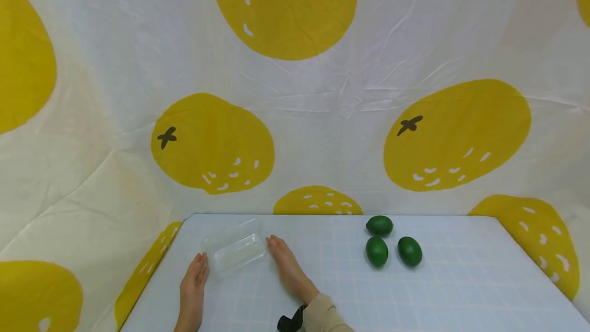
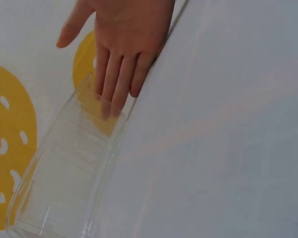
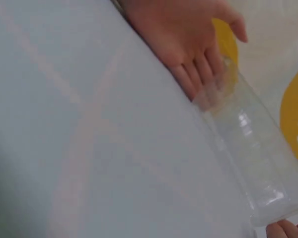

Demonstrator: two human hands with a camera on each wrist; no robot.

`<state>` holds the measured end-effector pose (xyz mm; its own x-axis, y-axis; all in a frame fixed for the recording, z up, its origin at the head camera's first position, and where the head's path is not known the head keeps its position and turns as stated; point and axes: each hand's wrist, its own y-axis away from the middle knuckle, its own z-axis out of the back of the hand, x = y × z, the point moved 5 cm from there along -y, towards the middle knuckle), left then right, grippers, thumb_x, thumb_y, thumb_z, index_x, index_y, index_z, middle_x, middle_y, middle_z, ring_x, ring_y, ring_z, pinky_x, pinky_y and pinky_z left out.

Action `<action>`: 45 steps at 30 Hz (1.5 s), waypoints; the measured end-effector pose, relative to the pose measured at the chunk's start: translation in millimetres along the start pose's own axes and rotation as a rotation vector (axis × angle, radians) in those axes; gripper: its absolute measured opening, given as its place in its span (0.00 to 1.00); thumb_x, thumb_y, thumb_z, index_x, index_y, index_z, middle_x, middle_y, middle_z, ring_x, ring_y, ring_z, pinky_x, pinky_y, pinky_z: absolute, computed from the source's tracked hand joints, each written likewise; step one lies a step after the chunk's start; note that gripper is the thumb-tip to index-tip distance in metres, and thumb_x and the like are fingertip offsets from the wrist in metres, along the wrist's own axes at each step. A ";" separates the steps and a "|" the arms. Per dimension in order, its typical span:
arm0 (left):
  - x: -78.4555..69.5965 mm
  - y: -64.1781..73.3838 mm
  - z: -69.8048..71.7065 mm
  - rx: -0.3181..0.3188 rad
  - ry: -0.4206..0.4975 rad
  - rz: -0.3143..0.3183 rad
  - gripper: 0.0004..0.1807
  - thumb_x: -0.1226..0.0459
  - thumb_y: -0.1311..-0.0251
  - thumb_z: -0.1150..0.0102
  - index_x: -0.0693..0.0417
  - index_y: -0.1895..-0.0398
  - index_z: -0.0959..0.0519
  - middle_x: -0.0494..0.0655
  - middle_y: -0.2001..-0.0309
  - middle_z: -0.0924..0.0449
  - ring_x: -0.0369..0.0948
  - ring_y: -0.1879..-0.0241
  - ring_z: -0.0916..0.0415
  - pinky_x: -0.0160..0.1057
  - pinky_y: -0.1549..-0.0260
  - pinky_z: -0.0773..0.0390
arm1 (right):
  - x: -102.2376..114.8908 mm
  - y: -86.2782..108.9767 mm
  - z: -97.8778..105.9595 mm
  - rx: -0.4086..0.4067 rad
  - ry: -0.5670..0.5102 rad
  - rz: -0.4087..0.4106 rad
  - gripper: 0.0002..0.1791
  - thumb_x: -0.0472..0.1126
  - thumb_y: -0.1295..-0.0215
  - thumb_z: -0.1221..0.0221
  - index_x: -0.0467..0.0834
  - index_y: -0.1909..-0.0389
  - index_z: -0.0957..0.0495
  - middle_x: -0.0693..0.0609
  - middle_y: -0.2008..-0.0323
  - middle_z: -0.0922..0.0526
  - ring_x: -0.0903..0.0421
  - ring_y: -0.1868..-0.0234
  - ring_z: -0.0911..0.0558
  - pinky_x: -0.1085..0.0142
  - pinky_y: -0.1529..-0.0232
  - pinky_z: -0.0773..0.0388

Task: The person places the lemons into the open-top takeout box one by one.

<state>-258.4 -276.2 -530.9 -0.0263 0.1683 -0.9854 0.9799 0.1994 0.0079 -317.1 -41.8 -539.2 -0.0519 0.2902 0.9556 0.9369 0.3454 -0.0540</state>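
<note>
A clear plastic tray (image 1: 238,251), shallow and rectangular, lies on the left part of the table between the two hands. At its left end, the left hand (image 1: 194,283) stands with straight fingers right at the rim; in the left wrist view the fingers (image 2: 120,74) show through the clear plastic and the thumb is spread away. The right hand (image 1: 288,268) is at the tray's right end, fingers extended. In the right wrist view its fingertips (image 3: 208,84) overlap the tray's end wall. Neither hand is curled round the tray.
Three green limes (image 1: 377,251) sit close together on the right half of the table (image 1: 341,291), which has a pale cloth with faint lines. A white curtain (image 1: 322,132) printed with yellow fruit hangs behind and beside it. A black wrist strap (image 1: 291,320) shows by the right sleeve.
</note>
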 end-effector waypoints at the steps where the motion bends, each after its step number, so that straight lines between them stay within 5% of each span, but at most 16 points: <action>1: -0.4 0.6 -1.6 0.021 -0.004 -0.006 0.37 0.51 0.20 0.73 0.67 0.23 0.67 0.59 0.22 0.66 0.51 0.23 0.67 0.39 0.27 0.57 | -1.5 -0.2 0.4 -0.011 0.023 0.005 0.37 0.52 0.21 0.57 0.29 0.26 0.52 0.34 0.26 0.44 0.39 0.24 0.49 0.46 0.26 0.59; 9: -2.6 3.6 -6.1 0.084 -0.013 -0.075 0.36 0.52 0.20 0.75 0.73 0.25 0.65 0.66 0.24 0.68 0.55 0.24 0.69 0.33 0.29 0.51 | -1.8 5.5 0.4 -0.032 0.204 0.099 0.31 0.50 0.21 0.56 0.34 0.27 0.43 0.40 0.28 0.37 0.41 0.26 0.43 0.44 0.27 0.52; 18: 1.5 3.2 -10.3 0.078 -0.042 -0.023 0.37 0.50 0.20 0.75 0.71 0.24 0.62 0.60 0.23 0.65 0.53 0.24 0.66 0.36 0.29 0.50 | -0.9 12.1 5.0 -0.042 0.291 0.118 0.30 0.51 0.21 0.56 0.38 0.26 0.41 0.44 0.28 0.36 0.43 0.27 0.39 0.45 0.28 0.49; 26: 3.4 3.4 -12.7 0.073 -0.084 -0.019 0.37 0.49 0.20 0.74 0.72 0.24 0.57 0.62 0.23 0.60 0.56 0.24 0.63 0.36 0.29 0.48 | -1.5 18.1 9.2 -0.054 0.285 0.117 0.30 0.51 0.21 0.55 0.37 0.27 0.39 0.42 0.28 0.35 0.42 0.27 0.40 0.46 0.28 0.48; 38: 4.0 10.6 -22.0 0.096 -0.142 -0.029 0.37 0.49 0.20 0.73 0.74 0.26 0.49 0.64 0.25 0.51 0.53 0.26 0.52 0.22 0.41 0.36 | 0.1 40.0 15.3 -0.027 0.122 0.086 0.32 0.47 0.21 0.54 0.31 0.27 0.46 0.34 0.26 0.44 0.38 0.25 0.47 0.43 0.27 0.55; 45: 9.8 13.9 -31.0 0.107 -0.186 -0.018 0.35 0.50 0.20 0.74 0.72 0.26 0.45 0.61 0.26 0.46 0.50 0.27 0.47 0.21 0.44 0.35 | 6.4 57.8 24.4 -0.037 0.164 0.098 0.31 0.45 0.21 0.55 0.30 0.27 0.47 0.33 0.26 0.45 0.37 0.25 0.48 0.43 0.28 0.54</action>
<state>-251.2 -241.8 -535.1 -0.0165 -0.0169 -0.9997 0.9953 0.0950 -0.0180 -271.7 1.8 -543.2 0.0946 0.1706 0.9808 0.9470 0.2883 -0.1415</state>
